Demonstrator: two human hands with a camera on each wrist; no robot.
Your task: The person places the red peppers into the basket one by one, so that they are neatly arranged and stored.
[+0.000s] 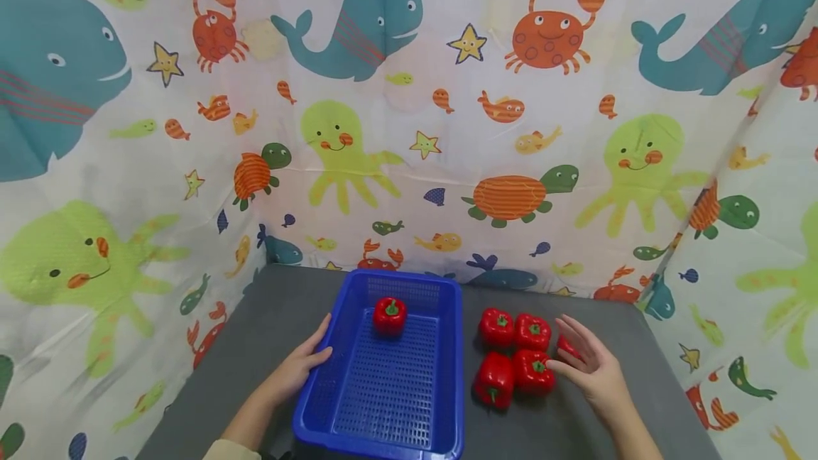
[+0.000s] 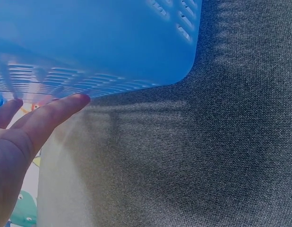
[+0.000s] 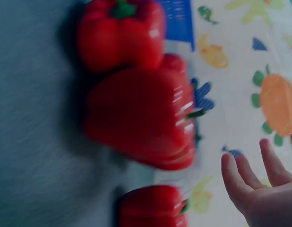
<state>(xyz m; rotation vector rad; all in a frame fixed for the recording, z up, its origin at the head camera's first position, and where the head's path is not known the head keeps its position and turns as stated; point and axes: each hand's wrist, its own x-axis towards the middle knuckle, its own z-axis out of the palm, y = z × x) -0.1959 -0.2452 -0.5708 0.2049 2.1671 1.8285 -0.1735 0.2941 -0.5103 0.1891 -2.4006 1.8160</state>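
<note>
A blue plastic basket point(image 1: 452, 346) holds one red bell pepper point(image 1: 389, 316) near its far end. Against the basket's left side rests my left hand point(image 1: 297, 368), fingers fairly straight; the left wrist view has the thumb and a finger beside the slotted blue wall. To the right of the basket several red bell peppers point(image 1: 495, 378) with green stems sit in a cluster. My right hand point(image 1: 594, 368) hovers at the cluster's right side, fingers spread and holding nothing. Partly hidden behind it is another red pepper point(image 1: 566, 348). In the right wrist view, the right hand point(image 3: 266, 189) appears apart from the peppers.
The basket and peppers stand on a dark grey tabletop point(image 1: 281, 297). A white curtain with sea-animal prints point(image 1: 396, 233) hangs behind the table and along both sides.
</note>
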